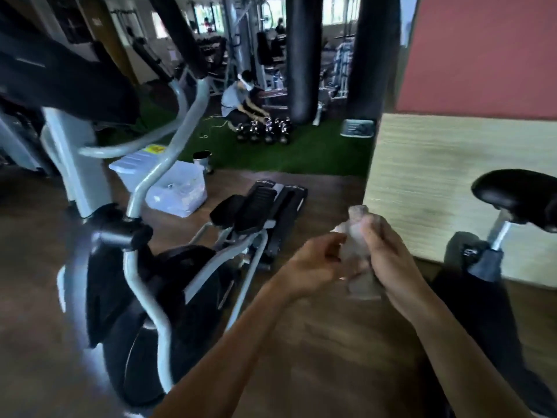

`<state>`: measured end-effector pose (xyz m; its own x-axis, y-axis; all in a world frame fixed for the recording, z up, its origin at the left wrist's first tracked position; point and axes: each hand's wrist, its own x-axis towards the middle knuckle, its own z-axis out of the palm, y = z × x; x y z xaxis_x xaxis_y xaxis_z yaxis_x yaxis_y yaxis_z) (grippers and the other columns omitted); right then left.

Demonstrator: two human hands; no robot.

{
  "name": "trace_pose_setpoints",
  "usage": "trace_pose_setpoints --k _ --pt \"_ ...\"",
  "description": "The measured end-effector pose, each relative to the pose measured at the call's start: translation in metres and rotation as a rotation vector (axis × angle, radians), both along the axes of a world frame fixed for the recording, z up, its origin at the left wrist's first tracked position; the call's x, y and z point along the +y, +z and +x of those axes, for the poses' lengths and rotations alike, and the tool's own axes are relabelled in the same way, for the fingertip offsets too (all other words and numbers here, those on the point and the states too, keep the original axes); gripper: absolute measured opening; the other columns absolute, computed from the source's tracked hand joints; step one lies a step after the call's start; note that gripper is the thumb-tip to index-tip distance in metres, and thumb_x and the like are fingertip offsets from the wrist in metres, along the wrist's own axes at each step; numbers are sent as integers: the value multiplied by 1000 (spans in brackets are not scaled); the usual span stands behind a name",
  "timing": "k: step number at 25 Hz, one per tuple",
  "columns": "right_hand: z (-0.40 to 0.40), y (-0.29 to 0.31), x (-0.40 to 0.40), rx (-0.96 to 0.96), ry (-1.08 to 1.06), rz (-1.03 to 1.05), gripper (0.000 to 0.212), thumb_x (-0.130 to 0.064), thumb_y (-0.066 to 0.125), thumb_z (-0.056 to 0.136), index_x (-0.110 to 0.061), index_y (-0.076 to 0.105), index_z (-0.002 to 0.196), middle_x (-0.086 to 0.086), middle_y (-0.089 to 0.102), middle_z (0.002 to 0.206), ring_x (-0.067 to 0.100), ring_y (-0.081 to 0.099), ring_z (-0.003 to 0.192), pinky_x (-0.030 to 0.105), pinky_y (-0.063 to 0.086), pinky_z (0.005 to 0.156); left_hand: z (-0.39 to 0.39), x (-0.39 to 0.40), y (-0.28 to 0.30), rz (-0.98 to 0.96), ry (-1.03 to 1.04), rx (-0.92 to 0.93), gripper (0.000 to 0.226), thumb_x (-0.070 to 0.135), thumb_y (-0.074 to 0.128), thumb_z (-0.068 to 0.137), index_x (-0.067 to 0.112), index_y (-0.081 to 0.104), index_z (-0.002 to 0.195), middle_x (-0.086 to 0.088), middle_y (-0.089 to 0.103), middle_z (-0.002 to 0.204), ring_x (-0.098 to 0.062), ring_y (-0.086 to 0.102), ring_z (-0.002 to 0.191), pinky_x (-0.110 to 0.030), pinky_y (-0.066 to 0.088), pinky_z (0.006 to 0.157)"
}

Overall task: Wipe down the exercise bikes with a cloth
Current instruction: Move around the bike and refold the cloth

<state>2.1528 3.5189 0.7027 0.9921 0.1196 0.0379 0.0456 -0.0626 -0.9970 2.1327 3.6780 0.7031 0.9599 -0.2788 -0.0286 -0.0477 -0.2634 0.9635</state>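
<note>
My right hand (pixel 388 254) grips the bunched cloth (pixel 357 236), fingers curled round it; my left hand (pixel 316 263) pinches its edge; both held over the wood floor (pixel 316 342), between the elliptical bike (pixel 144 267) and a bike saddle (pixel 518 197).

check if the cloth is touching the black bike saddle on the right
Apart. The head view shows the cloth bunched in both hands, with wall panel visible between it and the saddle.

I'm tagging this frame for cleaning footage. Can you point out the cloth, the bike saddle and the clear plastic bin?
cloth (pixel 357 236): head view, bunched middle between both hands.
bike saddle (pixel 518 194): head view, top of the black seat pad.
clear plastic bin (pixel 177 188): head view, its front wall.
</note>
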Motion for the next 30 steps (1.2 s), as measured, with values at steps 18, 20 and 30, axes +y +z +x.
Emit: trace_pose_setpoints --k 18,20,30 --pt "69 44 -92 -309 -674 110 28 -7 43 107 -11 48 135 2 71 113 20 67 114 33 56 91 168 -159 25 -260 -352 -279 34 53 57 96 27 65 117 7 73 103 -7 69 97 -27 56 82" --pt "62 59 -99 -276 -658 132 35 -4 40 108 -13 50 140 6 70 124 23 63 123 37 53 99 172 -183 37 -359 -443 -167 43 63 56 91 26 62 112 5 73 96 -9 71 92 -27 57 76" --pt "-25 117 -99 -335 -1751 -847 35 -13 64 96 -16 61 131 -5 66 116 12 66 107 28 57 86 143 -292 98 -615 -912 -335 38 50 57 99 14 65 93 10 69 78 2 66 75 -17 48 66"
